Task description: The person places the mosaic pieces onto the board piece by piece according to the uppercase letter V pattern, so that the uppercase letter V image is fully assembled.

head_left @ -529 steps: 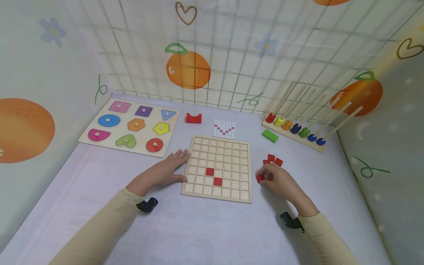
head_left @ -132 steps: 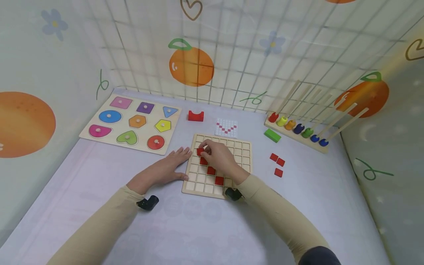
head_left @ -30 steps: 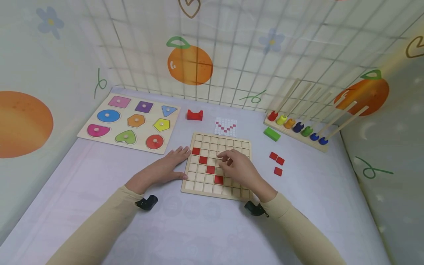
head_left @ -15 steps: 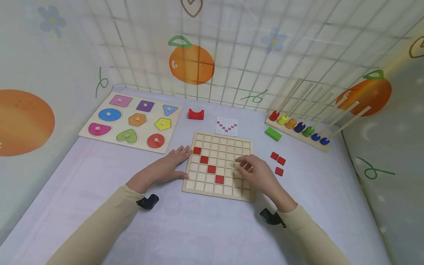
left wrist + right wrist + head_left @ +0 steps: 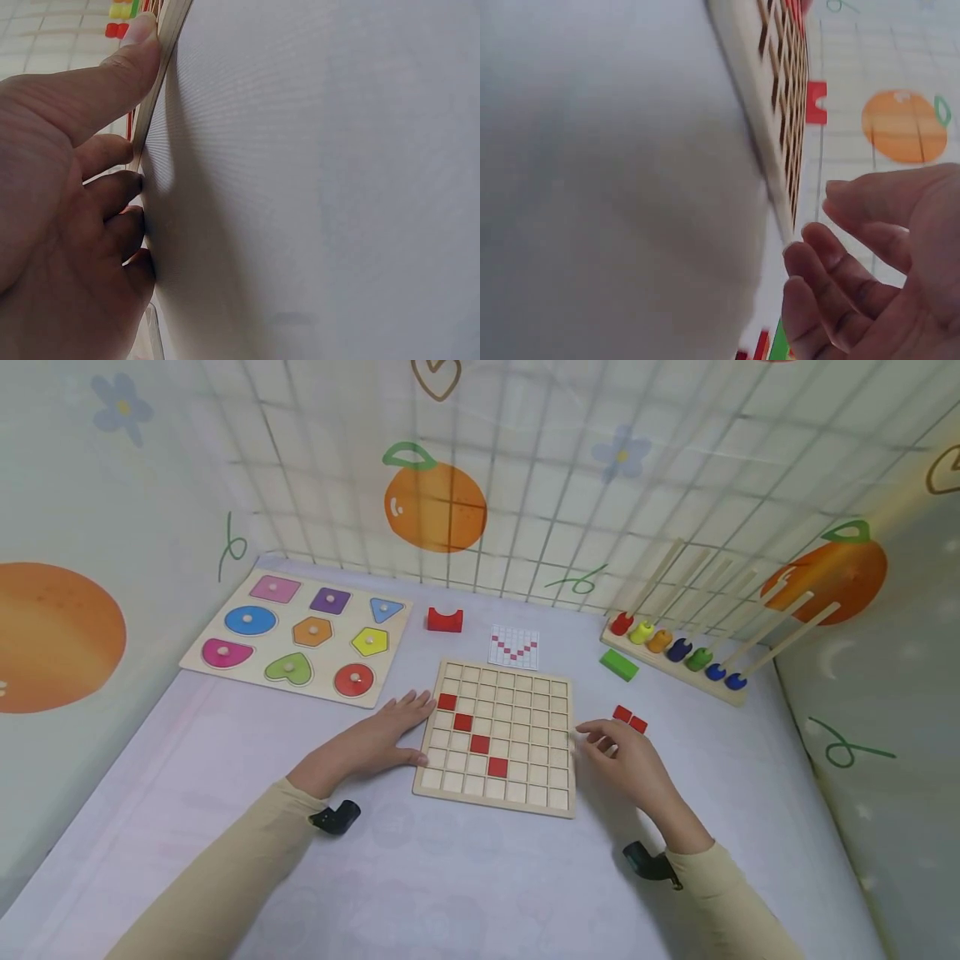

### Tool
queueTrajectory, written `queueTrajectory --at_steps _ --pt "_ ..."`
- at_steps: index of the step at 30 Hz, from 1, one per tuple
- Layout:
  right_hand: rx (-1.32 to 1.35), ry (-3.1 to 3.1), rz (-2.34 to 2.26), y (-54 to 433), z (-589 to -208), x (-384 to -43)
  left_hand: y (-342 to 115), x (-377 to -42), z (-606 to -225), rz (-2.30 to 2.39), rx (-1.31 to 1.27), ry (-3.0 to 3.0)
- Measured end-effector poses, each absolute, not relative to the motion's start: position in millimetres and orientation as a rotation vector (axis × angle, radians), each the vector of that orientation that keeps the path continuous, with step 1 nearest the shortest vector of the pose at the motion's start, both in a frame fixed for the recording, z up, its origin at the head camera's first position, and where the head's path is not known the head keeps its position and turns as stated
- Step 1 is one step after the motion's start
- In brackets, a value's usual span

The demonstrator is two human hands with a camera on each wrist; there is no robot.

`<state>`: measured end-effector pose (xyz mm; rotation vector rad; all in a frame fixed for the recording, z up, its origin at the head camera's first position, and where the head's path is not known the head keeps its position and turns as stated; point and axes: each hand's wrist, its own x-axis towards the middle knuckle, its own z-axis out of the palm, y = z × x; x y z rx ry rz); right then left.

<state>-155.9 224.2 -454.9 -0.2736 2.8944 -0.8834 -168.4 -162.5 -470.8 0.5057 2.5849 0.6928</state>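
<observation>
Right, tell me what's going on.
A person's left hand touches the edge of a square, pale wooden grid board, where four red square tiles form a diagonal. The right hand, empty, is beside the board near two loose red square tiles. A white card printed with a red V lies beyond the board.

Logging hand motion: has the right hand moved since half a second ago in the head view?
Yes, to the right: against the grid board, the right hand has gone from over its squares to beside its right edge, nearer the loose red tiles.
</observation>
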Motion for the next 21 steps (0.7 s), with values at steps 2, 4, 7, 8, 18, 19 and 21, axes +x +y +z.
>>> queueTrajectory --at_steps 2,4,7,8,18,19,21 --pt "-0.243 2.91 -0.865 232.4 -456.3 -156.5 -162.5 -168.4 -470.8 0.693 0.504 2.586" --pt "-0.217 2.929 -0.845 240.7 -457.8 -156.8 -162.6 -168.5 -470.9 0.693 0.503 2.586" --pt "-0.176 2.947 -0.819 252.7 -460.0 -157.8 -162.6 -168.5 -470.7 0.696 0.5 2.584" --pt "-0.155 2.95 -0.813 256.4 -460.5 -158.2 -162.6 -168.5 -470.6 0.698 0.499 2.583" --pt "0.011 2.904 -0.768 279.9 -460.4 -159.3 -162.4 -168.0 -469.8 0.702 0.501 2.581" --pt "0.018 2.898 -0.76 280.8 -460.5 -159.2 -162.4 -168.0 -470.0 0.702 0.502 2.582" --pt "0.021 2.891 -0.741 281.8 -460.8 -159.5 -162.8 -167.9 -470.1 0.703 0.506 2.584"
